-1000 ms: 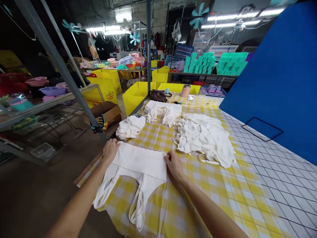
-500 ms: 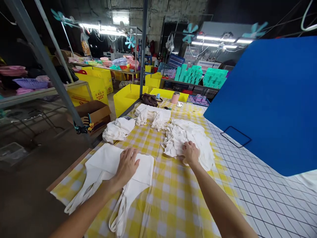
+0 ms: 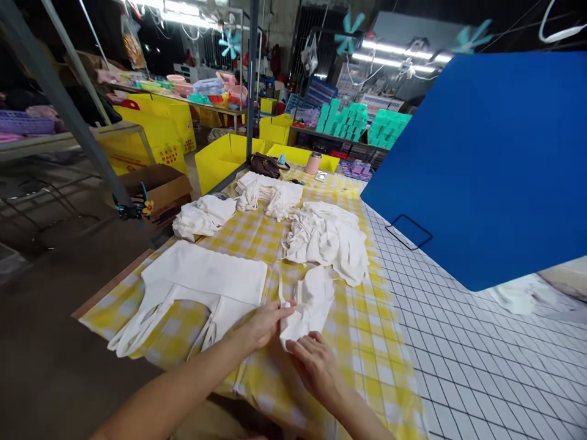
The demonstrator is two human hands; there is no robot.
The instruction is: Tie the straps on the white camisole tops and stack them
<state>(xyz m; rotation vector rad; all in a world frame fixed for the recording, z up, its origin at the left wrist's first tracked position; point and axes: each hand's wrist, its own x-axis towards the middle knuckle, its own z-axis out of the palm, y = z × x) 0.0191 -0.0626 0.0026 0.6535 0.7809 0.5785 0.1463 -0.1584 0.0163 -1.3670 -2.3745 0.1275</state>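
A single white strappy top (image 3: 314, 296) lies partly crumpled on the yellow checked cloth in front of me. My left hand (image 3: 268, 324) pinches its left side near a strap. The fingers of my right hand (image 3: 314, 360) are curled onto its near edge. To the left, a white top with long straps (image 3: 202, 269) is spread flat, its straps pointing toward me. Beyond my hands sits a loose heap of white tops (image 3: 328, 235).
Folded white tops (image 3: 270, 192) and a smaller white pile (image 3: 204, 217) lie farther back. A dark bag (image 3: 265, 165) and a pink tumbler (image 3: 313, 163) stand at the far end. A blue board (image 3: 481, 171) rises on the right over white grid-patterned cloth (image 3: 413, 311). A metal post (image 3: 68, 104) stands left.
My right hand has come back from the heap toward me, and one white top now lies apart from it. My left hand has left the flat top and moved right onto this one.
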